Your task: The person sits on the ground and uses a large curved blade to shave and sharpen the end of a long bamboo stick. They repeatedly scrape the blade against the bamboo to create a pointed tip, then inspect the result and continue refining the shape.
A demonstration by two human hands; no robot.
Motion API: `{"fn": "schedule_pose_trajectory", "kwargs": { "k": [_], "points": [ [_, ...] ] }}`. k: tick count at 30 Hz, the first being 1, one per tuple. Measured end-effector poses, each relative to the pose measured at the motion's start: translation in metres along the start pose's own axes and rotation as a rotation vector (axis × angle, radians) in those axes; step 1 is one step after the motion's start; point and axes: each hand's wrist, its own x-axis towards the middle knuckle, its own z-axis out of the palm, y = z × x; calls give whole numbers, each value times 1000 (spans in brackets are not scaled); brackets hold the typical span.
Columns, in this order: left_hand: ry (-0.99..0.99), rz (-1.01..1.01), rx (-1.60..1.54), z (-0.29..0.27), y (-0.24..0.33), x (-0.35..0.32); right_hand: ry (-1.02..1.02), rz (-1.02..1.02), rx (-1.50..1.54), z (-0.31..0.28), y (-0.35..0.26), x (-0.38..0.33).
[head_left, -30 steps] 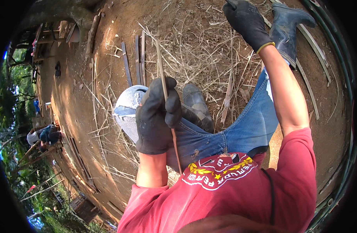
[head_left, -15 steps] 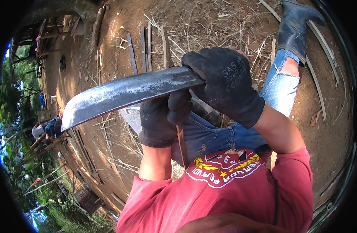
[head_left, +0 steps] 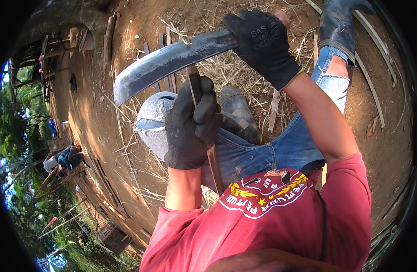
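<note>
Presently the left hand (head_left: 190, 124) grips a thin bamboo strip (head_left: 212, 156) upright; the right hand (head_left: 263, 45) clasps a curved knife (head_left: 172, 61), its blade at the strip's top. Shaving appears barely begun.

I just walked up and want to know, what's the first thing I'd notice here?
The big curved knife stands out, stretching across the top of the picture, gripped by the right hand in a black glove. Just below it, the left hand, also gloved, holds a thin strip of wood upright against the blade. Dry straw litters the brown ground beyond.
</note>
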Motion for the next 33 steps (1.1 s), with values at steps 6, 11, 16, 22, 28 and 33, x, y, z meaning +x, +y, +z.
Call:
{"fn": "schedule_pose_trajectory", "kwargs": {
  "k": [6, 11, 16, 22, 28, 33],
  "points": [
    [-207, -131, -132, 6, 4, -12, 100, 367, -384, 59, 106, 36],
    [-222, -81, -216, -7, 2, -14, 110, 187, -263, 3, 109, 16],
    [-260, -68, -165, -5, 4, -6, 117, 146, 439, -27, 0, -27],
    [33, -21, -132, -6, -5, -16, -96, 9, 390, -73, -62, -12],
    [61, 15, 122, 4, -6, -13, -122, -17, 191, -63, -52, -5],
    [59, 52, 186, 2, -8, -6, 37, -82, 53, -31, -18, 0]
  ]
}}
